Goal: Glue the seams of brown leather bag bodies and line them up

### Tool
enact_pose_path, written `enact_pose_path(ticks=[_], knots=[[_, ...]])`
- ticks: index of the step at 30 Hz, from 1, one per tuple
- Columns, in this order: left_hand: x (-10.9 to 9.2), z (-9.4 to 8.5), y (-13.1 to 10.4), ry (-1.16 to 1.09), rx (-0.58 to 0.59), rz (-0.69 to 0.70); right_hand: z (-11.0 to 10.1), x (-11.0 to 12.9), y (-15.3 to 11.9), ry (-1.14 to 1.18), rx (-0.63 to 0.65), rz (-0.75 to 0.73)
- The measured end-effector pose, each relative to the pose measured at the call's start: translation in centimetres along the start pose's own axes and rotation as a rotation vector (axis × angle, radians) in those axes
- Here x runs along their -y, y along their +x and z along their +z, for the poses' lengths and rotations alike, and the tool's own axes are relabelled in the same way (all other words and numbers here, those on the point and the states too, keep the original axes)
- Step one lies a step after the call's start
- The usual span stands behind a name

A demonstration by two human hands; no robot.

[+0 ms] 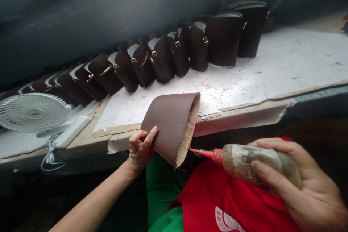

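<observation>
A brown leather boot shaft (170, 123) lies tilted at the front edge of the table, its pale, raw-edged opening turned to the right. My left hand (141, 148) grips it by its lower left edge, with the thumb or a finger stretched along the outside. In my right hand (299, 177) is a squeeze glue bottle (252, 163) with a red nozzle, held nearly level. The nozzle tip points left and sits right beside the raw edge of the opening. I cannot tell whether it touches.
Several dark brown boot shafts (163, 59) with gold buckles stand in rows along the table. A white fan (35, 112) with a cable is at the left. White paper (288, 63), torn at the front edge, covers the table (244, 116). A red apron (212, 195) covers my lap.
</observation>
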State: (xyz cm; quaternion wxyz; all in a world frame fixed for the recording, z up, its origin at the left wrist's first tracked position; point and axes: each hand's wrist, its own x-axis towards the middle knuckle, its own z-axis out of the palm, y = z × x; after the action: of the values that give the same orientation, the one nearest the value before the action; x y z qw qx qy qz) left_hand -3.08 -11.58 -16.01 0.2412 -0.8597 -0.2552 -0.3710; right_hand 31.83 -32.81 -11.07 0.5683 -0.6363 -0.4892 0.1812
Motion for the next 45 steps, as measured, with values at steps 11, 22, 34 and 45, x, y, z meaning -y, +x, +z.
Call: enact_pose_path(ticks=[11,22,34,45], knots=[[-0.1,0.0,-0.1,0.014,0.025,0.041,1.2,1.1,0.1,-0.026,0.218,0.108],[-0.2,0.0,0.1,0.017,0.041,0.043,1.3,1.5,1.2,-0.068,0.191,-0.016],[-1.3,-2.2,1.7,0.027,0.289,-0.033,1.5,-1.1,0.7,-0.052,0.076,0.184],[2.8,-4.1,10.9,-0.477,0.820,0.193,0.4,-4.8,-0.4,0.031,0.018,0.448]])
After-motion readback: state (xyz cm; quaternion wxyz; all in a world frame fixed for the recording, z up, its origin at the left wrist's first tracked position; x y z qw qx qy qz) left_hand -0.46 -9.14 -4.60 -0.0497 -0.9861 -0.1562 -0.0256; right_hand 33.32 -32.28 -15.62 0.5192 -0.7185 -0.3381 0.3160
